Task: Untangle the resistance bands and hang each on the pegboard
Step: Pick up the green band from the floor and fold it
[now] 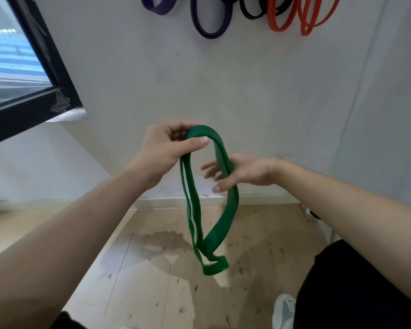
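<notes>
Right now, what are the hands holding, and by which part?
The left hand pinches the green band at the top of its loop; the right hand, fingers straight, only touches one side.

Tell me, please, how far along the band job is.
Done: purple bands, a black band and red bands hang on the wall. In hand: the left hand pinches the twisted green band; the right hand touches its side, fingers straight. Left: untwist and hang it.

Exercise room: resistance bands [210,35] hang on wall [247,79].
</notes>
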